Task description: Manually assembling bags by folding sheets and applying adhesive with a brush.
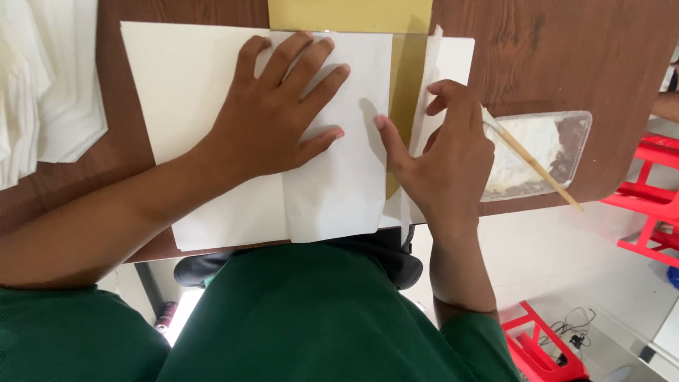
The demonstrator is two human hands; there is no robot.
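The left hand (pixel 279 117) lies flat, fingers spread, pressing the folded white paper (pixel 332 191) onto the desk (pixel 559 49). The right hand (pixel 445 152) pinches a brush (pixel 537 170) while its thumb pushes the paper's edge beside a yellow sheet (pixel 350 14); a glue tray (pixel 548 148) sits just right.

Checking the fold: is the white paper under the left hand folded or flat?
Folded: the white paper shows a crease and an overlapping flap.
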